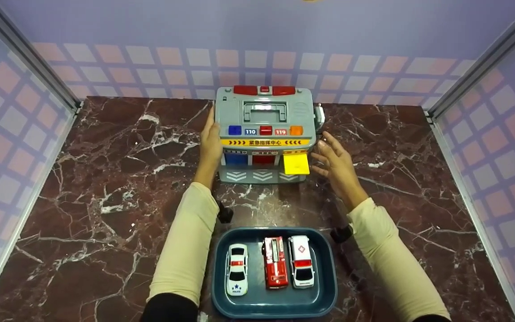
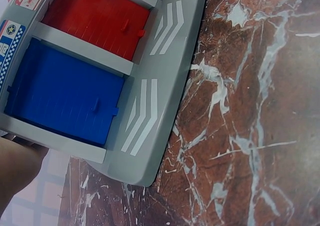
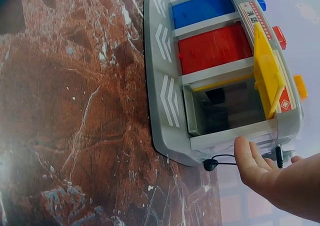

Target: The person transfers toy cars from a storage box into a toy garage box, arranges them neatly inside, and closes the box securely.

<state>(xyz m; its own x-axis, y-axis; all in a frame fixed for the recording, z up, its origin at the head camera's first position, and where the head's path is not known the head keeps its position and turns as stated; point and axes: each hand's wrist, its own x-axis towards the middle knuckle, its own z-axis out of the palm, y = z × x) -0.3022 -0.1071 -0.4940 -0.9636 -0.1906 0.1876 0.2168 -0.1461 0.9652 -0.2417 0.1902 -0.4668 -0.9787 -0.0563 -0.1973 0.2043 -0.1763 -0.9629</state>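
Note:
A grey toy garage (image 1: 264, 112) stands near the back wall, with a blue door (image 2: 67, 93) and a red door (image 3: 215, 48) closed. Its yellow door (image 1: 296, 164) is raised, and the bay behind it shows dark inside in the right wrist view. My left hand (image 1: 211, 145) rests along the garage's left side with extended fingers, partly hidden behind it in the left wrist view. Beside the right side, my right hand (image 1: 335, 163) is spread, fingertips close to the wall. A black cord with a bead (image 3: 210, 164) hangs by those fingers.
In front of the garage sits a dark teal tray (image 1: 275, 310). It holds a white police car (image 1: 238, 270), a red fire truck (image 1: 276, 264) and a white ambulance (image 1: 302, 261). A pale handset-like part (image 1: 319, 117) juts from the garage's right side. Panels enclose the marbled tabletop (image 1: 119, 188).

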